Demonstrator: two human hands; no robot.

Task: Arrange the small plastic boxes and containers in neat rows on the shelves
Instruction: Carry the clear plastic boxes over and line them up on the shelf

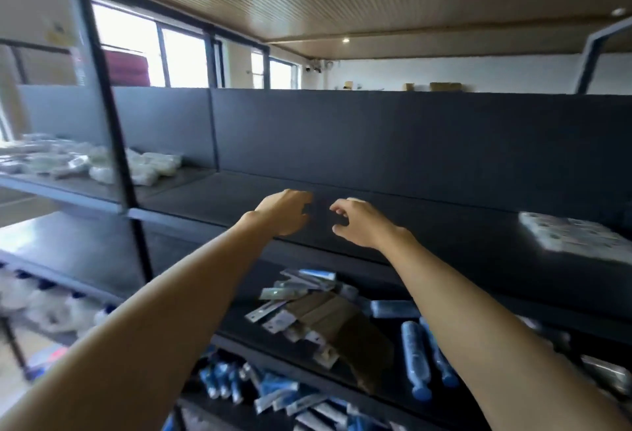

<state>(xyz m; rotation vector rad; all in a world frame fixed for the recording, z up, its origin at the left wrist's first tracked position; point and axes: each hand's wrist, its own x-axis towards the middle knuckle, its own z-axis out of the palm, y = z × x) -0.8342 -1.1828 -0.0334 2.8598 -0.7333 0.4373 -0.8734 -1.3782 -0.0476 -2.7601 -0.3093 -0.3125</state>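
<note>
Small plastic boxes (571,235): 1 flat group of pale, clear-looking units sits at the right edge of the frame on the top shelf (427,225), packed tight in rows, blurred so count not readable. Rest of that dark shelf surface around the hands is bare board.

Left hand (285,211) and right hand (355,222) both at frame center, reaching over the top shelf's front lip, side by side with a narrow gap between them, not touching each other. Fingers on both are curled inward toward that gap. Nothing visible in either grip; the gap is dark and motion-blurred, so whether they pinch something small there cannot be told. Both forearms run bare from the lower corners of the frame.

Well apart from the boxes, upper-left: white bagged items (102,164) heaped on the neighbouring shelf bay, behind a black upright post (113,116).

Below the hands, lower center: loose pile of flat sealed packets (297,297) on the next shelf down, partly on a brown cardboard piece (342,324). Just right of it, 2 blue-capped tubes (415,359) lying lengthwise between the arms.

Bottom center: more blue-and-white packets (273,393), disordered, 1 shelf lower.

Lower left: white blue-capped bottles (51,307), blurred.

Back panel (376,136) dark grey, windows (150,54) upper left.
</note>
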